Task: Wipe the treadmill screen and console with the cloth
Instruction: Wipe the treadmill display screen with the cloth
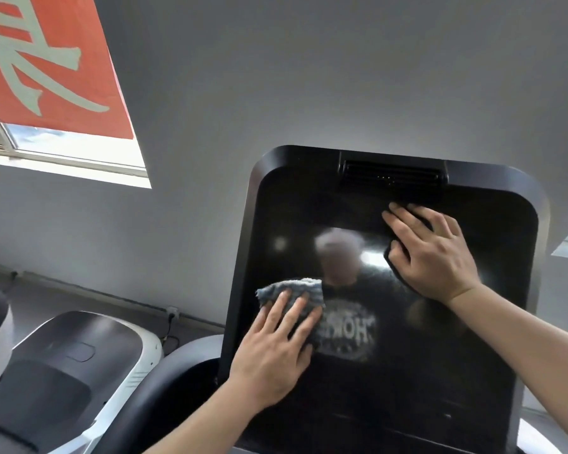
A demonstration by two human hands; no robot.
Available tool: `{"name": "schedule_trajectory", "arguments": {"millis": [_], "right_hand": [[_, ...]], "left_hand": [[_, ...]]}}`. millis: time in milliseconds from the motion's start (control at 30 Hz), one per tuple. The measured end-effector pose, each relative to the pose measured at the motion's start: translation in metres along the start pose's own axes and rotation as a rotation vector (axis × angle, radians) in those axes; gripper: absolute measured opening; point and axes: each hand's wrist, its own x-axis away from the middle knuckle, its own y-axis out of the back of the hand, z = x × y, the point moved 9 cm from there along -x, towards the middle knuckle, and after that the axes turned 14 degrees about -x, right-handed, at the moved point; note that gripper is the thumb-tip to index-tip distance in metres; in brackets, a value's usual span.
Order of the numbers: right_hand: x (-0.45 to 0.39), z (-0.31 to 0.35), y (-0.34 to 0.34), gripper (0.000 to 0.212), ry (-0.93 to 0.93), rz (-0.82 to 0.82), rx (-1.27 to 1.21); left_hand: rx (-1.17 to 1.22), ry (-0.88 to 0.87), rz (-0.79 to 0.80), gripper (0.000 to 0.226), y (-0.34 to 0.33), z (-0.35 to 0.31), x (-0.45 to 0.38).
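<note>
step: wiping screen, mid-pass | left hand (276,348) lower-centre, fingers flat, pressing cloth (295,293) onto treadmill screen (358,381) | right hand (436,253) centre-right, fingers spread flat on glass, gripping nothing | next: sweeping cloth across unwiped glass, then console, likely

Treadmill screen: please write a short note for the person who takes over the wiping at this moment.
Left hand: fingers straight, pressing the blue-grey cloth flat on the left-middle of the screen.
Right hand: flat on the screen's upper right, holding nothing.
Done: cannot tell which areas are wiped.
Left: treat the whole screen as open, then the vent strip on top and the frame.
</note>
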Motion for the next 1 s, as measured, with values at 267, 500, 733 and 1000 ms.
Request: {"name": "schedule_trajectory", "arguments": {"millis": [267, 500, 733, 1000], "right_hand": [[0.0, -0.001, -0.001, 0.052, 0.008, 0.006, 0.001], [0.0, 0.0, -0.003, 0.052, 0.008, 0.01, -0.002], [0.0, 0.0, -0.002, 0.051, 0.007, 0.014, 0.001], [0.001, 0.001, -0.001, 0.051, 0.003, 0.014, 0.004]], "left_hand": [[0.058, 0.031, 0.003, 0.063, -0.002, -0.029, 0.017], [0.073, 0.214, 0.023, 0.067, -0.009, -0.002, 0.024], [0.102, 0.329, 0.044, 0.067, -0.014, 0.019, 0.03], [0.09, 0.265, 0.074, 0.063, -0.014, 0.016, 0.039]]}}
